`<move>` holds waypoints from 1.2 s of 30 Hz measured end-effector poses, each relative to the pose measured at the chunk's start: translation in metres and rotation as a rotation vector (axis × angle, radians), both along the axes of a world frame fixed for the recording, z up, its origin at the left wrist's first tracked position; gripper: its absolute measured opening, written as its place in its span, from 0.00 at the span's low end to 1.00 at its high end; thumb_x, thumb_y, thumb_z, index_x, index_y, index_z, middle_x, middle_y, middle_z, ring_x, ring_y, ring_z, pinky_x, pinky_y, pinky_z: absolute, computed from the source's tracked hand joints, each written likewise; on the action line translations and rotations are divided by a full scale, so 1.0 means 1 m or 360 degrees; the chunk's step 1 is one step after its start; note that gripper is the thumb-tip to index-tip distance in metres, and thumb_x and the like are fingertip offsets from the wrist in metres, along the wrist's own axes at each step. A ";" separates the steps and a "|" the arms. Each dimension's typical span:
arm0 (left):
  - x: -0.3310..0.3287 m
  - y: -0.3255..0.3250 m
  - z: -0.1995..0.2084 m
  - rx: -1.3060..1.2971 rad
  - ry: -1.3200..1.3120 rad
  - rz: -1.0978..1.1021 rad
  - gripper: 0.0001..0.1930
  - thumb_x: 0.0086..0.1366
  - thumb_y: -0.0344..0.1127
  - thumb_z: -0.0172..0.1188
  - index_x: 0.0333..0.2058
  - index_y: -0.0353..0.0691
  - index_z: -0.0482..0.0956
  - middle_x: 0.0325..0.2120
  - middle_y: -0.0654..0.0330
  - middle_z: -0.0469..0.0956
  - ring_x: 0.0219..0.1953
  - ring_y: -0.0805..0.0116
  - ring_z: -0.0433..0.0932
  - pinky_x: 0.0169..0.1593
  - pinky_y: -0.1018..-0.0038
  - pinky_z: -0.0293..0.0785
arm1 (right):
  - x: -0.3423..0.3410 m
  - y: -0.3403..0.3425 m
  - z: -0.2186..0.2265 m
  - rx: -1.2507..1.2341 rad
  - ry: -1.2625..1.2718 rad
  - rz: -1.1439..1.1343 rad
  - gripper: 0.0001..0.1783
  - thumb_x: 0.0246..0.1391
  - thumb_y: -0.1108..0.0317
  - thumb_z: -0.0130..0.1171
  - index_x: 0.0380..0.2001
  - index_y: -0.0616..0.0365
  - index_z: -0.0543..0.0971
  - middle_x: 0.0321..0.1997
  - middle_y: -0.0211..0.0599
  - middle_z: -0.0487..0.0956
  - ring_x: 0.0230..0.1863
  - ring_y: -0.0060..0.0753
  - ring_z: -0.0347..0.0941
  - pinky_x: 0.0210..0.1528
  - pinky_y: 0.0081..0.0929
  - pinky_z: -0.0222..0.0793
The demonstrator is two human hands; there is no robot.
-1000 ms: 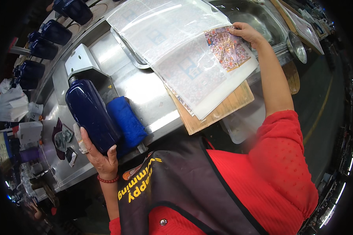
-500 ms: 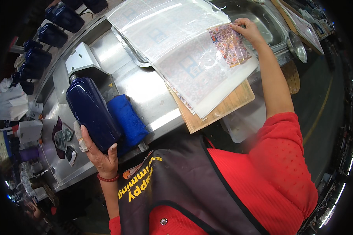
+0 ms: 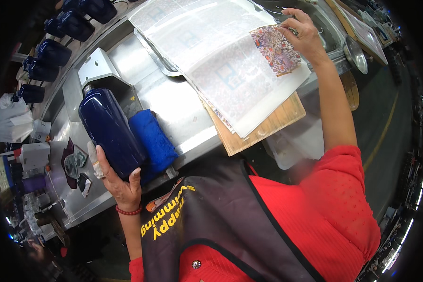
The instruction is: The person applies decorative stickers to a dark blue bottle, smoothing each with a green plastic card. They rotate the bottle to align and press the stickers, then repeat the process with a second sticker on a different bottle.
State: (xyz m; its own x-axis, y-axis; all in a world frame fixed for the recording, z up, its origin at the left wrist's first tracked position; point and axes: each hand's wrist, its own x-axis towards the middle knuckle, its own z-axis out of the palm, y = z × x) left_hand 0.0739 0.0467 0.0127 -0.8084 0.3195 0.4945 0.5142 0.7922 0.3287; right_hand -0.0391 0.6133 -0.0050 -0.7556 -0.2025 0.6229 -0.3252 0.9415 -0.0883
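My left hand [image 3: 122, 189] is wrapped round the lower end of a dark blue, glossy flask-shaped bottle [image 3: 109, 129], which lies tilted with its neck pointing away. Pale coverings sit on one or more of its fingers. Against the bottle's right side rests a folded bright blue cloth [image 3: 152, 141]. At the upper right, my right hand [image 3: 305, 37] pinches the edge of a small flower-patterned sheet [image 3: 276, 50]. That piece lies over a stack of large translucent sheets [image 3: 230, 89], with printed patterns showing faintly through. A wooden board [image 3: 272, 127] supports the stack's near end.
Several dark blue bottles [image 3: 51, 51] stand at the far left. A metal tray edge [image 3: 157, 61] shows beneath the sheets, with a steel sink [image 3: 331, 40] beyond my right hand. A white angled holder [image 3: 97, 66] stands by the bottle's neck. Scraps [image 3: 75, 162] lie on the left counter.
My right hand has shifted slightly up and right, with its other fingers more raised. The patterned sheet, wrinkled and shiny before, now looks flatter. My left hand stays on the bottle.
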 end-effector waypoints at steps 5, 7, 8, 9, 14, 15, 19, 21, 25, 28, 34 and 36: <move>0.000 -0.003 0.000 0.0012 -0.0034 -0.0006 0.49 0.68 0.63 0.59 0.72 0.29 0.53 0.70 0.37 0.58 0.72 0.39 0.58 0.73 0.55 0.53 | 0.021 -0.040 0.047 0.0065 -0.0082 0.0073 0.07 0.52 0.69 0.71 0.33 0.56 0.83 0.56 0.40 0.79 0.60 0.39 0.74 0.60 0.39 0.69; 0.000 -0.005 0.000 0.0016 -0.0069 -0.0003 0.51 0.66 0.64 0.60 0.72 0.29 0.53 0.70 0.35 0.57 0.72 0.37 0.57 0.73 0.53 0.53 | 0.027 -0.058 0.065 -0.0075 -0.0163 0.0125 0.06 0.50 0.71 0.71 0.30 0.57 0.82 0.56 0.44 0.77 0.61 0.43 0.72 0.61 0.41 0.68; 0.000 -0.006 0.000 0.0022 -0.0084 -0.0003 0.51 0.66 0.64 0.61 0.72 0.29 0.54 0.70 0.35 0.57 0.72 0.37 0.57 0.73 0.53 0.52 | 0.028 -0.066 0.073 -0.0141 -0.0149 0.0171 0.07 0.50 0.71 0.72 0.30 0.58 0.82 0.55 0.43 0.78 0.60 0.42 0.73 0.59 0.40 0.69; 0.000 -0.006 0.000 0.0029 -0.0098 -0.0001 0.51 0.66 0.64 0.61 0.72 0.30 0.54 0.70 0.35 0.57 0.72 0.36 0.57 0.73 0.53 0.52 | 0.028 -0.074 0.081 -0.0206 -0.0133 0.0218 0.07 0.50 0.71 0.72 0.29 0.58 0.82 0.54 0.43 0.78 0.59 0.42 0.73 0.58 0.38 0.71; -0.003 -0.004 0.006 -0.0060 0.0018 -0.0015 0.52 0.61 0.60 0.68 0.72 0.31 0.55 0.70 0.35 0.57 0.71 0.35 0.57 0.72 0.49 0.53 | -0.011 -0.096 0.106 -0.0671 -0.0323 0.0436 0.08 0.54 0.69 0.72 0.32 0.58 0.82 0.49 0.38 0.79 0.48 0.31 0.76 0.48 0.29 0.72; -0.004 -0.004 0.008 -0.0079 0.0031 -0.0009 0.53 0.59 0.59 0.70 0.71 0.31 0.56 0.69 0.35 0.58 0.71 0.35 0.57 0.72 0.48 0.53 | -0.032 -0.101 0.104 -0.0942 -0.0444 0.0463 0.08 0.55 0.68 0.72 0.33 0.58 0.82 0.49 0.36 0.79 0.48 0.28 0.76 0.47 0.27 0.72; -0.004 -0.001 0.016 -0.0168 0.0062 0.0029 0.55 0.52 0.55 0.76 0.70 0.32 0.59 0.66 0.40 0.64 0.69 0.40 0.62 0.72 0.44 0.51 | -0.136 -0.121 0.066 -0.1492 -0.0836 0.0492 0.11 0.59 0.61 0.70 0.37 0.56 0.84 0.48 0.32 0.82 0.47 0.23 0.77 0.48 0.25 0.74; -0.006 -0.001 0.018 -0.0226 0.0103 0.0060 0.55 0.50 0.57 0.76 0.69 0.32 0.61 0.63 0.44 0.70 0.66 0.44 0.68 0.72 0.41 0.48 | -0.176 -0.131 0.023 -0.1419 -0.0829 0.0389 0.15 0.59 0.57 0.70 0.37 0.58 0.84 0.39 0.31 0.85 0.45 0.24 0.80 0.50 0.27 0.74; -0.008 -0.004 0.018 -0.0227 0.0071 0.0037 0.53 0.53 0.61 0.73 0.68 0.32 0.62 0.60 0.44 0.73 0.63 0.42 0.72 0.71 0.37 0.46 | -0.220 -0.141 -0.052 -0.0261 -0.0635 -0.0306 0.21 0.53 0.47 0.69 0.35 0.54 0.87 0.50 0.47 0.80 0.55 0.52 0.74 0.56 0.44 0.73; -0.009 -0.007 0.015 -0.0180 0.0059 0.0006 0.53 0.53 0.61 0.73 0.68 0.32 0.62 0.60 0.42 0.73 0.64 0.40 0.70 0.72 0.36 0.45 | -0.231 -0.141 -0.073 -0.0063 -0.0571 -0.0346 0.18 0.57 0.50 0.65 0.41 0.51 0.86 0.55 0.43 0.77 0.61 0.50 0.70 0.59 0.50 0.73; -0.007 -0.010 0.008 -0.0069 -0.0012 -0.0012 0.53 0.59 0.61 0.69 0.69 0.26 0.57 0.58 0.46 0.77 0.65 0.43 0.72 0.73 0.35 0.40 | -0.231 -0.141 -0.065 -0.0048 -0.0595 -0.0307 0.16 0.59 0.52 0.64 0.38 0.54 0.85 0.53 0.44 0.77 0.56 0.53 0.72 0.55 0.49 0.73; -0.006 -0.013 0.005 -0.0020 -0.0054 -0.0053 0.53 0.60 0.60 0.69 0.69 0.26 0.56 0.57 0.47 0.78 0.64 0.44 0.74 0.73 0.35 0.41 | -0.225 -0.144 -0.064 -0.0053 -0.0597 -0.0288 0.15 0.58 0.53 0.65 0.37 0.54 0.84 0.52 0.44 0.77 0.56 0.54 0.72 0.55 0.49 0.73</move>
State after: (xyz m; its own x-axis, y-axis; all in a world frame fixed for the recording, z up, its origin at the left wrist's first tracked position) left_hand 0.0674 0.0342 0.0176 -0.8134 0.3526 0.4627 0.5292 0.7788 0.3368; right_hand -0.2639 0.4695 -0.0687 -0.9529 -0.0303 0.3018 -0.0945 0.9751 -0.2006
